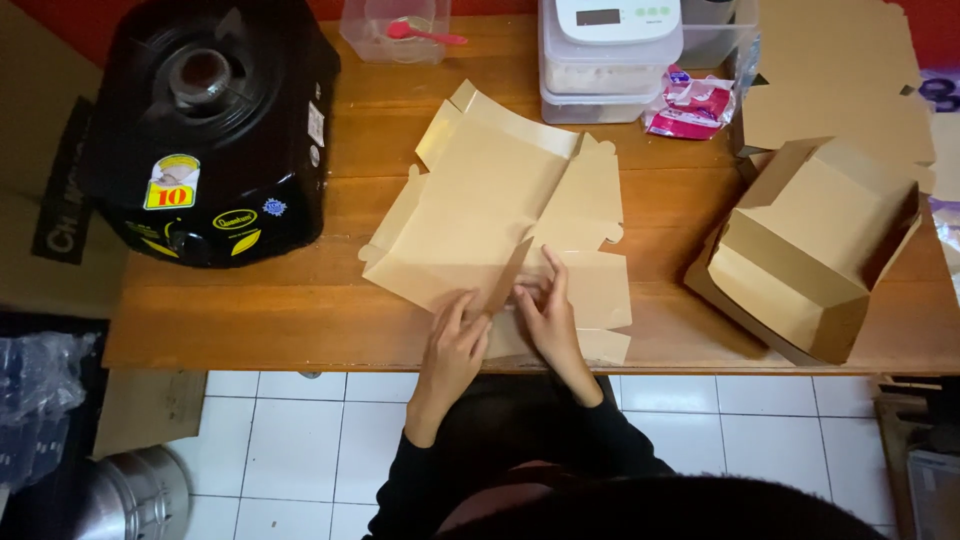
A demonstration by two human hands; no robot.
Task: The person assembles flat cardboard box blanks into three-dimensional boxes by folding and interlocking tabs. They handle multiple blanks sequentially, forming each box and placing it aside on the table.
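Note:
A flat brown cardboard box blank [495, 205] lies unfolded on the wooden table [300, 320], with flaps sticking out at its edges. My left hand [455, 345] presses on the blank's near edge, fingers bent over a raised fold. My right hand [548, 312] pinches a flap just beside it, fingers on the cardboard. Both hands meet at the near middle of the blank, close to the table's front edge.
A black round appliance [215, 125] stands at the left. Folded brown boxes [810, 250] are stacked at the right, with flat blanks [835, 75] behind. Plastic containers with a white scale [610, 50], a pink packet [690, 105] and a clear tub [395, 30] line the back.

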